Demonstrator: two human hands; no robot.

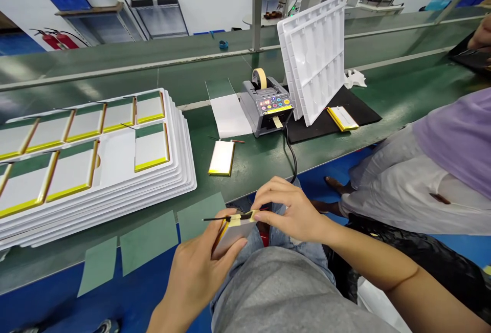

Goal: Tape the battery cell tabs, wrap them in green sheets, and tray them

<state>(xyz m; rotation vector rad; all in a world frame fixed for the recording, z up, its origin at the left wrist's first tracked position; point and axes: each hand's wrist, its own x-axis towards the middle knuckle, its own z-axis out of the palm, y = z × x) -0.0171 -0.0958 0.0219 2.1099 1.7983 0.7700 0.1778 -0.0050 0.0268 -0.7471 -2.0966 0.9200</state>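
Note:
My left hand [195, 266] is closed around a flat silver pouch battery [237, 236], tilted above my lap. Black wire pokes out to the left from its top edge, where pieces of pale yellow tape [235, 219] are stuck. At that edge's right end, my right hand [287, 207] pinches another piece of yellow tape [253, 215] between thumb and index finger, against the battery. A similar battery [221, 158] with thin wires lies on the green bench [264, 161] beyond my hands. The underside of the held battery is hidden.
Stacked white trays [180, 169] with several batteries stand at left. A tape dispenser [266, 105] sits behind the loose battery, a white sheet [230, 115] beside it. Upright white trays [314, 62] and another battery [342, 118] rest on a black mat [366, 113]. A co-worker [452, 149] is at right.

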